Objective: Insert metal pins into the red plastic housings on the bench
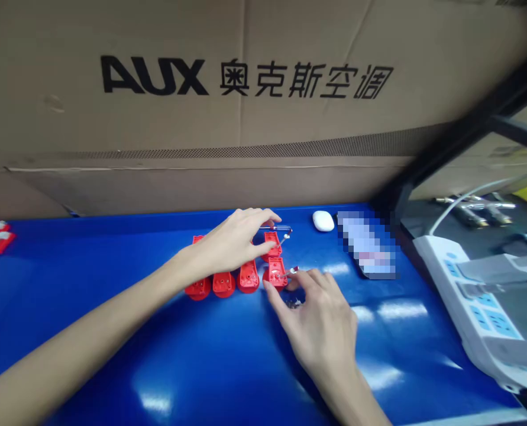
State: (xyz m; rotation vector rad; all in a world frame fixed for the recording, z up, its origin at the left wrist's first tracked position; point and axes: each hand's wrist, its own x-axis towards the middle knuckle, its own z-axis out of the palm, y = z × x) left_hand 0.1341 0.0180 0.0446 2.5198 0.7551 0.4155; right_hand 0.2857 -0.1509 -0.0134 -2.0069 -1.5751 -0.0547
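Observation:
Several red plastic housings with round bases stand together on the blue tabletop. My right hand [323, 316] has thumb and fingers on either side of the near right housing [275, 271], pinching its lower edge. A thin wire with a small white-and-red end sticks out of this housing. Above the group reaches my left hand [234, 239], fingers curved and thumb apart, the thumb tip at the left edge of the far right housing [272, 241]. This one also carries a thin wire with a white end. A screwdriver [281, 228] lies just beyond the left fingers, partly hidden.
Small dark metal bits [293, 304] lie under my right hand. Behind the housings are a white rounded case [323, 221] and a blurred-out phone [367, 245]. A white power strip [471, 307] runs along the right edge. A large cardboard box [290, 130] walls off the back.

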